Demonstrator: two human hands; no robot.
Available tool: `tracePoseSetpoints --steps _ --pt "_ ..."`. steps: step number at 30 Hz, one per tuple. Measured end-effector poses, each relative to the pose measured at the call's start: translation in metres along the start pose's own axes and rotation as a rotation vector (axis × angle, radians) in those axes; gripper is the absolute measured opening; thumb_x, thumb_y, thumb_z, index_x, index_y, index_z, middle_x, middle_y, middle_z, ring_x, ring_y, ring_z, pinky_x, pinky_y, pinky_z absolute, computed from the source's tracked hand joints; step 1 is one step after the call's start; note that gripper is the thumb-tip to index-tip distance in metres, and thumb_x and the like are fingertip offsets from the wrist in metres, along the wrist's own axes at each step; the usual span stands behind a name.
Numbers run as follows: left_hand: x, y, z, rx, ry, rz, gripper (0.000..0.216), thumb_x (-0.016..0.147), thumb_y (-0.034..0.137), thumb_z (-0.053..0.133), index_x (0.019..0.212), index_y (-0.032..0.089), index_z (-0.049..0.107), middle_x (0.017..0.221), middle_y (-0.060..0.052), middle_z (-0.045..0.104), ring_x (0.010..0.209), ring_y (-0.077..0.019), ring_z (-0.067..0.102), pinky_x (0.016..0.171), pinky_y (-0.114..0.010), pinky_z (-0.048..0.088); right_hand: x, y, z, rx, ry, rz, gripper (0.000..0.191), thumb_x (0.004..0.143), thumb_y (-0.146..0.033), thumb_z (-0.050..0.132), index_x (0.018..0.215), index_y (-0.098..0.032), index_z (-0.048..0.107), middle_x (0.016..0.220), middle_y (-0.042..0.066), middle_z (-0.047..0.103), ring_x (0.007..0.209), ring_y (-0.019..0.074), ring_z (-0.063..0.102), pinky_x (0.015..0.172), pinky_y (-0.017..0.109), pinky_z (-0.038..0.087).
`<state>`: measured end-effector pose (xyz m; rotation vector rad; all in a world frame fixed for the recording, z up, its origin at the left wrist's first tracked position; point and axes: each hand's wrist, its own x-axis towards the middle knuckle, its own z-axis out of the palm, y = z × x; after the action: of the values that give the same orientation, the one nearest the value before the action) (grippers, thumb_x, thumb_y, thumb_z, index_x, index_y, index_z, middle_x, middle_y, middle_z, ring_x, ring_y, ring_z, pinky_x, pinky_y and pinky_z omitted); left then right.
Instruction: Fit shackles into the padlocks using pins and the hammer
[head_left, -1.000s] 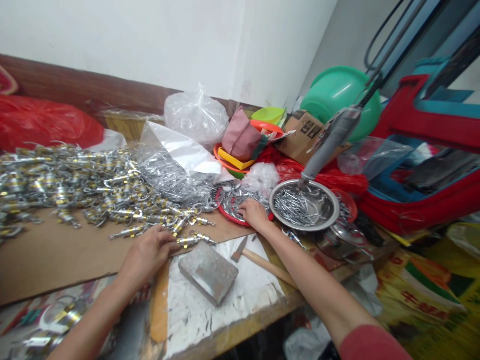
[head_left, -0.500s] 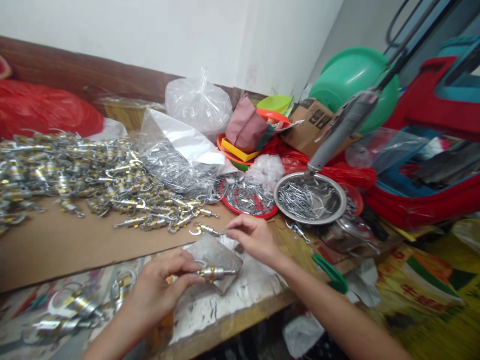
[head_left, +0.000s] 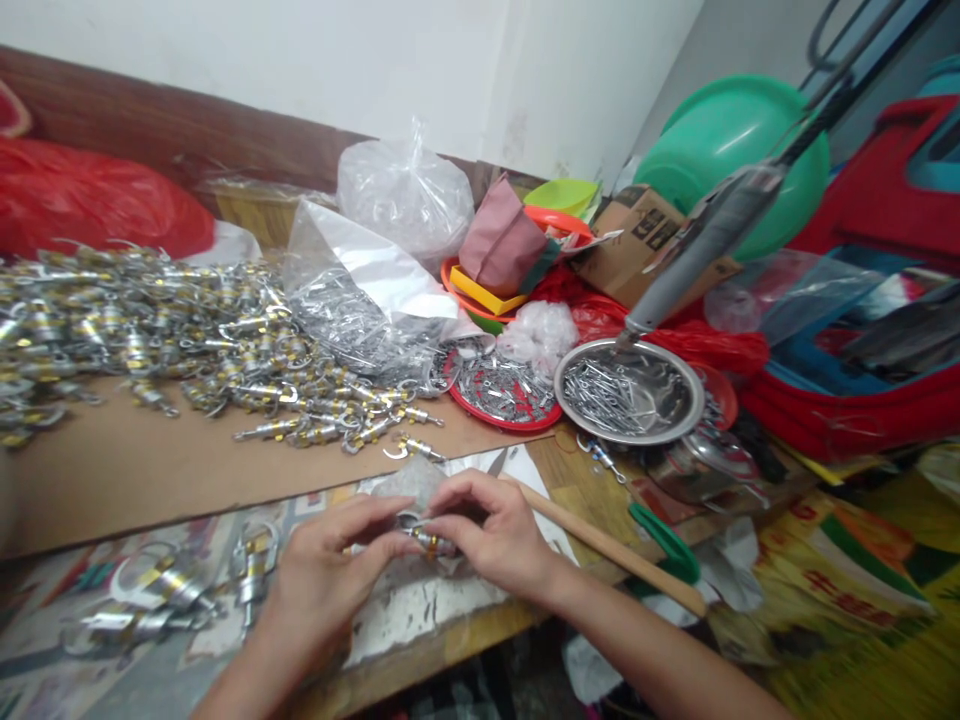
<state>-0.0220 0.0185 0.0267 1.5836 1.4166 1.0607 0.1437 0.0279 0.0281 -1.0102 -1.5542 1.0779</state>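
Note:
My left hand (head_left: 341,560) is closed, thumb and fingertips pinching a small silver hook fitting (head_left: 433,541) with a brass-coloured band. My right hand (head_left: 499,535) closes its fingers and thumb on the same fitting from the other side, hiding part of it. Both hands are just above a grey metal block (head_left: 412,482) that rests on a worn pale sheet (head_left: 420,610) at the bench edge. Behind my right hand lies a wooden-handled tool (head_left: 615,550) with a dark pointed metal part. Beyond the block, another hook fitting (head_left: 416,449) lies on the cardboard.
A large heap of hook fittings (head_left: 150,320) covers the cardboard (head_left: 187,475) at left. Several more lie at front left. A steel bowl of pins (head_left: 694,400), a red tray of small metal parts (head_left: 517,425) and a grey-handled tool (head_left: 675,270) stand at right.
My right hand has come back from near the cardboard edge to the fitting in my left hand. The wooden-handled tool now shows behind it. The view has shifted slightly.

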Motion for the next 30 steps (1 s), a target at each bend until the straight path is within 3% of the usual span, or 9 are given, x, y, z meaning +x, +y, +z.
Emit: tracePoseSetpoints --steps 6,8,11,14,17,20,24,27,30 --pt "0.000 -0.001 0.000 -0.036 -0.140 0.042 0.013 0.066 0.027 0.066 0.074 0.031 0.075 0.066 -0.001 0.067 0.065 -0.0193 0.061 0.060 -0.027 0.045 -0.007 0.000 -0.005 -0.063 -0.024 -0.045 0.009 0.070 -0.013 0.063 0.078 -0.017 0.061 0.067 -0.001 0.063 0.060 0.0104 0.061 0.057 0.019 0.050" --pt "-0.001 -0.002 0.001 -0.113 -0.129 -0.029 0.010 0.066 0.028 0.067 0.071 0.029 0.075 0.068 -0.001 0.066 0.069 -0.0191 0.060 0.062 -0.026 0.045 -0.012 0.000 -0.007 -0.207 -0.047 -0.183 0.017 0.073 -0.016 0.062 0.090 -0.018 0.060 0.077 0.002 0.066 0.070 0.0125 0.063 0.065 0.022 0.052" --pt "-0.004 0.001 0.000 -0.227 -0.111 -0.120 0.007 0.067 0.029 0.067 0.066 0.025 0.073 0.071 0.000 0.065 0.073 -0.0182 0.059 0.068 -0.026 0.045 -0.018 0.005 -0.012 -0.461 -0.097 -0.523 0.024 0.078 -0.014 0.058 0.102 -0.016 0.056 0.090 0.007 0.065 0.084 0.0149 0.062 0.073 0.025 0.051" --pt "-0.005 0.007 -0.002 -0.179 -0.107 -0.096 0.009 0.069 0.031 0.065 0.067 0.024 0.071 0.077 0.000 0.062 0.078 -0.0180 0.057 0.072 -0.026 0.044 -0.019 0.008 -0.016 -0.629 -0.118 -0.810 0.021 0.082 -0.007 0.048 0.098 -0.013 0.059 0.092 0.011 0.065 0.087 0.0158 0.061 0.070 0.025 0.051" --pt "-0.006 0.012 -0.005 -0.049 -0.054 -0.048 0.012 0.067 0.035 0.064 0.067 0.025 0.071 0.086 -0.002 0.059 0.089 -0.0210 0.055 0.080 -0.030 0.041 -0.017 0.005 -0.019 -0.717 -0.102 -0.929 0.019 0.083 -0.009 0.045 0.094 -0.010 0.062 0.092 0.014 0.066 0.089 0.0192 0.061 0.068 0.028 0.051" --pt "-0.007 0.015 -0.009 0.010 -0.015 -0.011 0.014 0.065 0.037 0.065 0.065 0.025 0.072 0.097 -0.004 0.059 0.098 -0.0243 0.052 0.088 -0.033 0.037 -0.015 0.001 -0.019 -0.725 -0.061 -0.929 0.021 0.082 -0.008 0.046 0.093 -0.009 0.063 0.092 0.014 0.067 0.085 0.0187 0.062 0.065 0.027 0.051" --pt "-0.009 0.019 -0.013 -0.047 -0.121 -0.110 0.015 0.066 0.038 0.064 0.068 0.026 0.072 0.091 -0.003 0.068 0.090 -0.0245 0.059 0.082 -0.032 0.042 -0.018 -0.001 -0.014 -0.661 -0.052 -0.822 0.023 0.079 -0.006 0.048 0.093 -0.012 0.065 0.092 0.011 0.068 0.079 0.0157 0.064 0.065 0.024 0.052" --pt "-0.013 0.018 -0.009 -0.152 -0.135 -0.253 0.018 0.067 0.039 0.065 0.072 0.024 0.073 0.075 -0.003 0.072 0.078 -0.0228 0.063 0.075 -0.030 0.046 -0.023 -0.003 -0.010 -0.565 -0.042 -0.677 0.019 0.078 -0.010 0.053 0.091 -0.013 0.067 0.086 0.010 0.068 0.075 0.0144 0.065 0.064 0.021 0.053" --pt "-0.020 0.010 0.002 -0.329 -0.081 -0.323 0.028 0.064 0.038 0.068 0.088 0.023 0.070 0.086 -0.003 0.072 0.086 -0.0222 0.063 0.079 -0.029 0.048 -0.028 -0.009 -0.006 -0.429 -0.034 -0.473 0.016 0.076 -0.014 0.058 0.087 -0.011 0.070 0.079 0.010 0.069 0.069 0.0143 0.064 0.061 0.021 0.053"
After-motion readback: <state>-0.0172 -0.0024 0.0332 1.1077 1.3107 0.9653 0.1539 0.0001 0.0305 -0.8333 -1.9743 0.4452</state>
